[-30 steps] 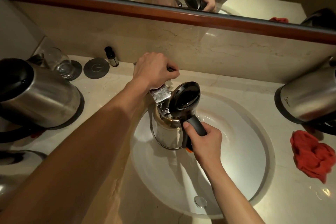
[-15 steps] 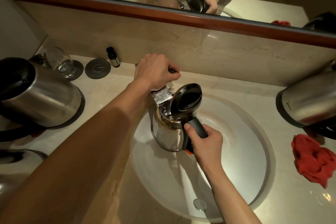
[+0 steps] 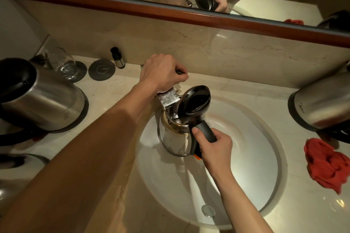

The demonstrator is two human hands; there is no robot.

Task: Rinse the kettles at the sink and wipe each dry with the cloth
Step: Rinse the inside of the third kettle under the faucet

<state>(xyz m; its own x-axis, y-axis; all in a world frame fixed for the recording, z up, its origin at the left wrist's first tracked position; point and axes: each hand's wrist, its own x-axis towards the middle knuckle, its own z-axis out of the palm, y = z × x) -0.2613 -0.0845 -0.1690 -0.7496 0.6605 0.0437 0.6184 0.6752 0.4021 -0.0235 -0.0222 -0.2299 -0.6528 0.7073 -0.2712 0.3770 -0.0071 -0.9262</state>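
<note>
A steel kettle (image 3: 173,141) with its black lid (image 3: 195,101) flipped open stands upright in the white sink basin (image 3: 251,166), its mouth under the chrome tap spout (image 3: 168,98). My right hand (image 3: 216,150) grips the kettle's black handle. My left hand (image 3: 162,73) is curled round the tap lever at the back of the basin. A red cloth (image 3: 329,164) lies crumpled on the counter to the right. Whether water runs from the spout is unclear.
A steel kettle (image 3: 43,100) sits on its base at left, another kettle (image 3: 322,106) at right, and part of a third (image 3: 17,164) at lower left. A glass (image 3: 63,63), round coasters (image 3: 101,69) and a small bottle (image 3: 117,57) stand by the back wall. A mirror hangs above.
Nothing has clearly moved; both hands keep their grips and only the camera view shifts slightly.
</note>
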